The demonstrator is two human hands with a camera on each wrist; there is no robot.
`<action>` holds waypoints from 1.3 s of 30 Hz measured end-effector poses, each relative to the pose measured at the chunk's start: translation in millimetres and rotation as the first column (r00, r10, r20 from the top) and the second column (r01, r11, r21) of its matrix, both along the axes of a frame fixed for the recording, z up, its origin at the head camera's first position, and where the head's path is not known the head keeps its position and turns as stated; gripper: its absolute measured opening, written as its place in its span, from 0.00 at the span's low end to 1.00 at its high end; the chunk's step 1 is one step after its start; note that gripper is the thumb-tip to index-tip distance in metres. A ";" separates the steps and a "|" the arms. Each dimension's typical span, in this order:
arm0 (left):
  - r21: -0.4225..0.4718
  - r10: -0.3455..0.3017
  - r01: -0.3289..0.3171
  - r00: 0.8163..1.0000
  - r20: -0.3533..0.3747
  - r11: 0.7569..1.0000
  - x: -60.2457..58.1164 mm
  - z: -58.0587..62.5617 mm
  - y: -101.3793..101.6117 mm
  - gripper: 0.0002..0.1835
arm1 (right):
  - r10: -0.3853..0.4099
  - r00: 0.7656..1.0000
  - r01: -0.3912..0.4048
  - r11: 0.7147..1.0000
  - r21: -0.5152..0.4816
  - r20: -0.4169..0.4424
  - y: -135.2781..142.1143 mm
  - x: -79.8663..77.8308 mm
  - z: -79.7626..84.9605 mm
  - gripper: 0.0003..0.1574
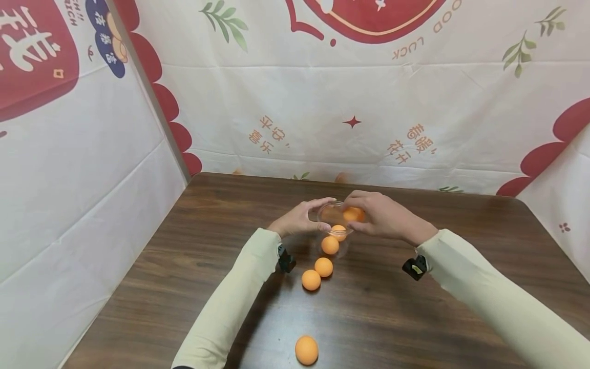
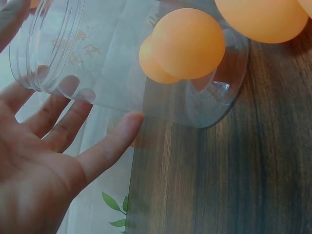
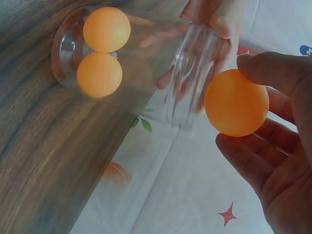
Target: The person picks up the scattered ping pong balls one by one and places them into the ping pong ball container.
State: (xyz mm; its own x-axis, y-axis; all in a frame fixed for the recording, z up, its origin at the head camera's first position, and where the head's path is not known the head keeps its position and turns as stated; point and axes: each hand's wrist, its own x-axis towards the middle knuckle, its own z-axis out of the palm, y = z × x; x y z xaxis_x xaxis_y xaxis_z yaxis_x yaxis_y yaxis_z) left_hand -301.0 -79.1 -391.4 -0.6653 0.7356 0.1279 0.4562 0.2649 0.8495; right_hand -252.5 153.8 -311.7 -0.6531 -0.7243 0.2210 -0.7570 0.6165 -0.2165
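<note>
A clear plastic jar [image 2: 114,78] with a ridged neck stands on the wooden table, its mouth facing up in the head view. My left hand [image 1: 301,219] holds it near the neck, thumb on one side and fingers round the other. Two orange ping-pong balls [image 3: 106,30] lie at the bottom of the jar. Between the thumb and fingertips of my right hand [image 1: 384,216] is another orange ping-pong ball [image 3: 237,103], right at the jar's mouth. In the right wrist view this ball overlaps the rim's edge.
Two orange balls [image 1: 311,280] lie close together on the table [image 1: 415,307], on the near side of the jar. A third loose ball [image 1: 306,350] is nearer the front. A white printed cloth [image 1: 313,97] hangs behind the table, and another wall of cloth stands at left.
</note>
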 end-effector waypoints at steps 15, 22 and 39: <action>0.000 -0.001 0.001 1.000 0.010 1.000 0.8 0.8 2.6 0.60 | -0.017 1.000 0.015 0.997 -0.078 -0.020 -3.2 -1.6 -23.6 0.19; -0.002 0.009 -0.009 1.000 0.010 1.000 1.6 2.0 2.3 0.59 | -0.013 0.998 0.006 0.991 -0.131 -0.057 -2.0 -3.6 -31.9 0.19; -0.001 0.020 -0.020 1.000 -0.002 1.000 0.6 -1.3 0.2 0.63 | 0.002 0.996 -0.016 0.986 -0.164 -0.087 -2.5 -5.2 -38.1 0.21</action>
